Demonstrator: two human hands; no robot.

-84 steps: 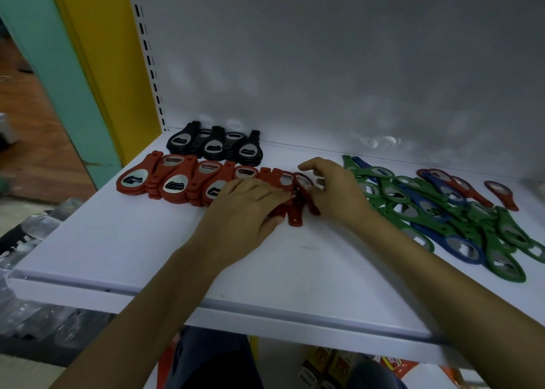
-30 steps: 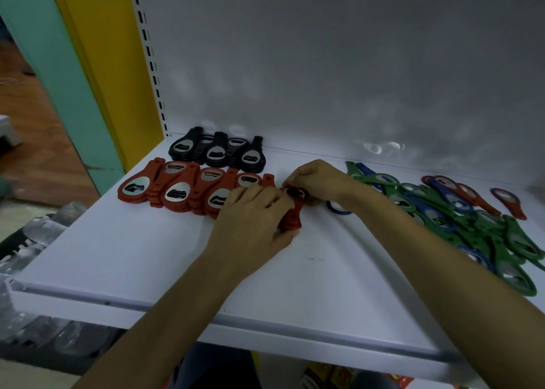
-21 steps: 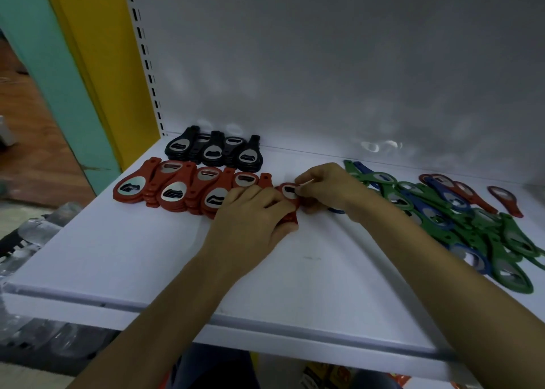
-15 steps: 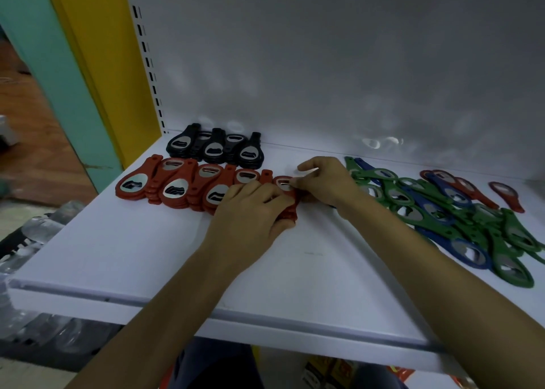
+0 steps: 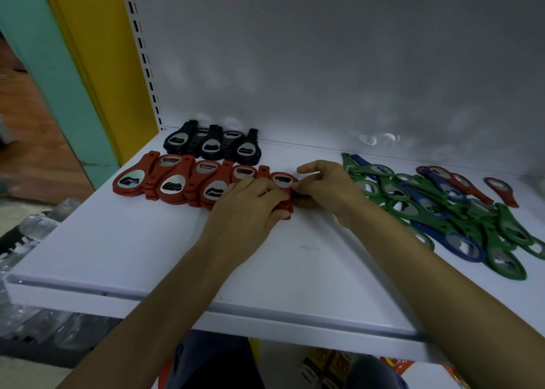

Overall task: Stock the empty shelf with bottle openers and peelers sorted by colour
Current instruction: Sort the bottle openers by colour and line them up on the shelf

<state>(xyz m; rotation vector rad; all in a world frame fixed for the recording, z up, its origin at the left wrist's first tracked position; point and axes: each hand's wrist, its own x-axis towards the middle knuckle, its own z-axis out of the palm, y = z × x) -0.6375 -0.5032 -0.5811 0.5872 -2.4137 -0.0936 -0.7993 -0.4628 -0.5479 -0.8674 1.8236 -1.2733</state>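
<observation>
- Here, in the head view, the left hand (image 5: 250,204) curls over the right end of the red opener row (image 5: 171,182), gripping the last red opener (image 5: 281,180). The right hand (image 5: 327,188) pinches that opener's right edge.
- Black openers (image 5: 212,146) sit behind the red row, near the back wall.
- The green and blue pile (image 5: 442,211) lies just right of the right hand.
- White shelf (image 5: 118,256) surface stretches from the hands to the front lip.

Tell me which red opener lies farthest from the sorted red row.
The lone red opener at far right, lying apart beyond the green and blue pile; the other stray reds rest on that pile.
</observation>
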